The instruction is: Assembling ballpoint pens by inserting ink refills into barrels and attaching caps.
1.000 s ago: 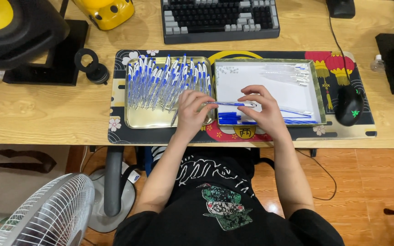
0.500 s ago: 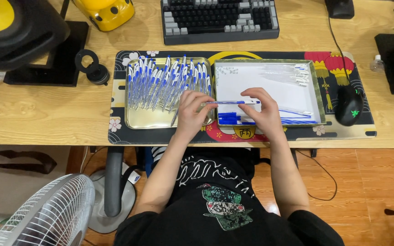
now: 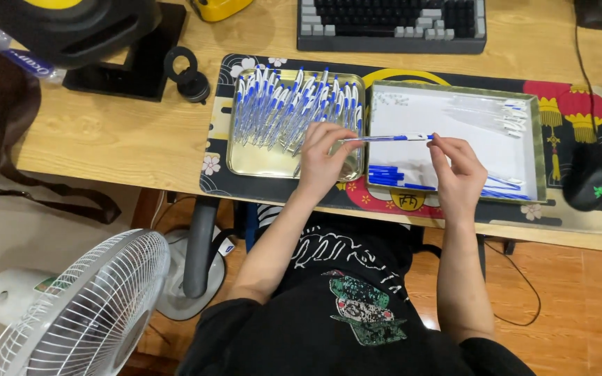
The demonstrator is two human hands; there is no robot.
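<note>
My left hand (image 3: 320, 159) and my right hand (image 3: 458, 169) hold one blue and white pen (image 3: 384, 138) level between them, each gripping an end. The pen hangs over the seam between two metal trays. The left tray (image 3: 259, 161) carries a heap of several blue and white pens (image 3: 287, 104). The right tray (image 3: 534, 150) is lined with white, with blue pen parts (image 3: 388, 175) along its near edge and clear sleeves (image 3: 485, 111) at its far right.
The trays rest on a dark patterned desk mat (image 3: 593, 216) on a wooden desk. A black mouse (image 3: 589, 175) lies at the right, a keyboard (image 3: 391, 24) at the back, a black stand (image 3: 127, 66) at the left. A white fan (image 3: 78, 313) stands on the floor.
Both hands have lifted slightly and drawn apart along the pen, which now sits level above the trays' seam. The view has shifted a little.
</note>
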